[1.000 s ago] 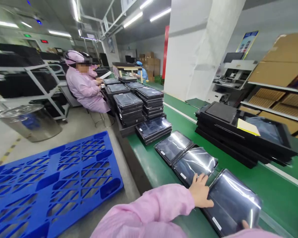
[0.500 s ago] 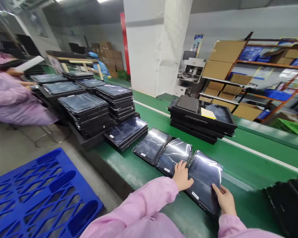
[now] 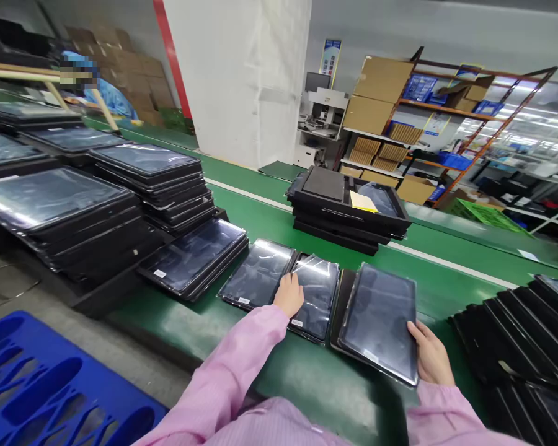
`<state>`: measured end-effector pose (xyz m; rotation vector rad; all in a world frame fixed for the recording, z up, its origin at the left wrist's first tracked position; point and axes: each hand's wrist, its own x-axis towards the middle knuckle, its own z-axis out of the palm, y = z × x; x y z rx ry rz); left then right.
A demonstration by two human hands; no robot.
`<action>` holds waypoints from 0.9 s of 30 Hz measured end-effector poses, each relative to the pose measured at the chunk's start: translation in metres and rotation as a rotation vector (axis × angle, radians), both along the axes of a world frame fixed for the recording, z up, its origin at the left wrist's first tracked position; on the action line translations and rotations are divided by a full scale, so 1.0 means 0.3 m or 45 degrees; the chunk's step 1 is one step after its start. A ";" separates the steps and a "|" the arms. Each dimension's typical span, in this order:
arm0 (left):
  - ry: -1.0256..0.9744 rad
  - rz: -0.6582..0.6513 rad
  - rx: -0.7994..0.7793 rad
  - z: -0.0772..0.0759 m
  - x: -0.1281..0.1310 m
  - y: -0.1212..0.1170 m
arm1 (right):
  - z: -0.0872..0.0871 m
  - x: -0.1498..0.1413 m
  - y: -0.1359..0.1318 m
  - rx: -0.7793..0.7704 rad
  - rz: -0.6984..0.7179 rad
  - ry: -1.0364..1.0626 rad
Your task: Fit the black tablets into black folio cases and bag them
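Note:
Three flat, glossy display panels with clear film lie side by side in front of me. My right hand [image 3: 431, 354] grips the right edge of the right panel [image 3: 379, 319], thumb on top. That panel is shifted and lies tilted over a dark sheet beneath it. My left hand [image 3: 289, 295] has its fingers bent together over the left edge of the middle panel [image 3: 318, 291]; the fingertips are partly hidden. Film at that panel's top looks loose. The left panel [image 3: 260, 272] lies flat beside it, with a small white label at its bottom edge.
Stacks of panels [image 3: 144, 160] stand at the left. Black trays [image 3: 335, 217] with a yellow note stand behind. More panels [image 3: 506, 334] lean in a row at the right. A blue pallet [image 3: 65, 371] is on the floor. A co-worker in blue [image 3: 114, 99] sits far left.
My left hand has moved left, from the gap beside the right panel to the middle panel's left edge. The right panel has shifted right, away from the middle one. The view has turned right.

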<state>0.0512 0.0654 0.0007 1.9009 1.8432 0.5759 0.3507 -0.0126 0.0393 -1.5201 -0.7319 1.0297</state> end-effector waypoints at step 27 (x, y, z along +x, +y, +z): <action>-0.855 0.315 -0.338 0.029 -0.057 0.107 | -0.266 -0.460 0.184 0.096 0.065 -0.681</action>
